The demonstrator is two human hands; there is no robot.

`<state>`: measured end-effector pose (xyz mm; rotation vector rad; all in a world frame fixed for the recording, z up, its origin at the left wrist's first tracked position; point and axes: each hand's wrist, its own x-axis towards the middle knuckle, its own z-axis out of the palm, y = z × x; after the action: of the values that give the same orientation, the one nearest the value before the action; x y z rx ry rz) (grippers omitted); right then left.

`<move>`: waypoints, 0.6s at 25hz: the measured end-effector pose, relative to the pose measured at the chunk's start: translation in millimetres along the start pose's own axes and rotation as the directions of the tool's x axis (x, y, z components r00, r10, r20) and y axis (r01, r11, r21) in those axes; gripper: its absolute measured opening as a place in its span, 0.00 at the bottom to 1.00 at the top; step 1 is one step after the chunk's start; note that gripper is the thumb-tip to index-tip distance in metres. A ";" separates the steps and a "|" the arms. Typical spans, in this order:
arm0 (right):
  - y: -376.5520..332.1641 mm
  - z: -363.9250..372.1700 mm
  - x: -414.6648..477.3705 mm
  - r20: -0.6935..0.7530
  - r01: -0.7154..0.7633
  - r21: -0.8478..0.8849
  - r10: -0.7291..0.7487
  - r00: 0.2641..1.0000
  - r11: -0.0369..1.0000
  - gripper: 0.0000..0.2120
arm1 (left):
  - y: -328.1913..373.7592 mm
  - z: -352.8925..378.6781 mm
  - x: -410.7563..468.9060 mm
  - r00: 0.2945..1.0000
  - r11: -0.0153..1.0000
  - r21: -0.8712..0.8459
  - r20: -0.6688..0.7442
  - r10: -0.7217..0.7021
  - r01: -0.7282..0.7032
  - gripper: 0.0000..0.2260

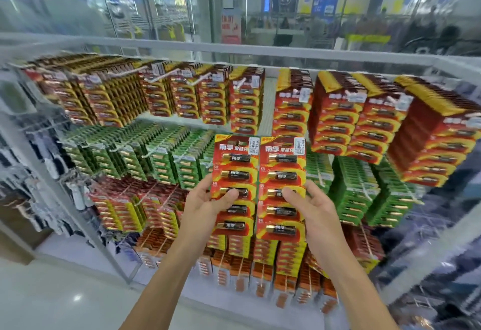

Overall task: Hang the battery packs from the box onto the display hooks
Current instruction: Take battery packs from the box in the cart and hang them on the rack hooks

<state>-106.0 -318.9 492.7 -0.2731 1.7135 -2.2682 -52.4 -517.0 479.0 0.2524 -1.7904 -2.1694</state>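
I hold two red battery packs side by side in front of the display rack. My left hand [208, 201] grips the left pack [234, 168], thumb across its front. My right hand [312, 206] grips the right pack [282, 165] the same way. Each pack is a tall red and yellow card with several black and gold batteries and a white price sticker at its top right. Both are upright and raised before the gap between the top row's hooks [269, 100]. The box is out of view.
The white rack [234, 51] carries full hooks: red packs on top [338, 111], green packs in the middle [166, 160], red and orange packs [260, 272] lower down. A glass wall stands behind. Dark goods hang on the left side [39, 173]. Pale floor lies at lower left.
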 end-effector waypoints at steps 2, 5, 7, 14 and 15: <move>1.1 14.9 21.1 0.009 0.008 0.012 -0.008 1.000 1.000 0.25 | 4.9 -9.2 19.1 0.999 0.999 0.010 0.009 0.031 -0.031 0.17; 1.1 35.0 51.3 0.018 0.036 -0.007 -0.036 0.999 0.999 0.31 | 17.1 -24.6 46.1 0.999 0.999 -0.007 -0.015 0.046 -0.047 0.17; 1.6 46.4 70.1 0.049 0.044 -0.021 -0.043 0.998 0.999 0.38 | 21.7 -37.7 62.3 0.996 0.997 -0.025 -0.041 0.074 -0.075 0.18; -11.1 81.8 99.3 0.063 0.149 0.005 -0.149 0.987 0.989 0.23 | 40.1 -72.9 100.2 0.992 0.992 -0.051 -0.042 0.117 -0.119 0.16; -12.3 88.9 101.7 0.044 0.166 -0.001 -0.166 0.985 0.986 0.23 | 44.4 -77.9 106.2 0.992 0.991 -0.058 -0.036 0.120 -0.121 0.17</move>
<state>-174.8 -430.6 527.0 -0.4797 1.7332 -2.3544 -120.0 -633.4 513.5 0.1597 -1.6754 -2.1187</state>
